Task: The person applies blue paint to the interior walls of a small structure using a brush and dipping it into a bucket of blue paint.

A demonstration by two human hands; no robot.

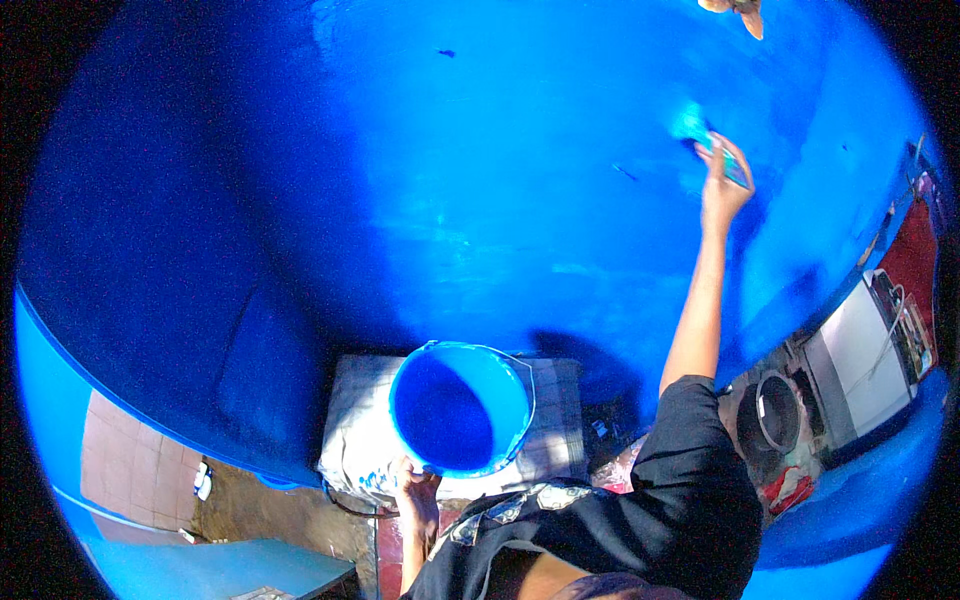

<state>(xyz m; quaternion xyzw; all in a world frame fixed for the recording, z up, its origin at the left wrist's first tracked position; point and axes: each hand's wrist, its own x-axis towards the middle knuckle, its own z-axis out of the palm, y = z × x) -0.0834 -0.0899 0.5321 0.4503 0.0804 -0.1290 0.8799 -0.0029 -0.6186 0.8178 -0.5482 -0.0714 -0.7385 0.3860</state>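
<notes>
And up in the upper right of the frame, there's the right hand (727, 182), closed around the green handle of what looks like a brush (690, 124), its pale turquoise end set against the bright blue wall (520, 180)! The details blur there. Down at lower centre, the left hand (418, 492) has hold of the near edge of a blue bucket (512, 400), fingers curled at its rim; the mouth faces us, deep blue inside, with a thin wire handle (533, 390) at its right. Behind the bucket, a pale, checked covering (556, 405) lies in patchy sunlight. Over at lower right sits a dark round tub (778, 412), just beside a flat white panel (862, 350), while a small white bottle (203, 482) stands out at lower left.
</notes>
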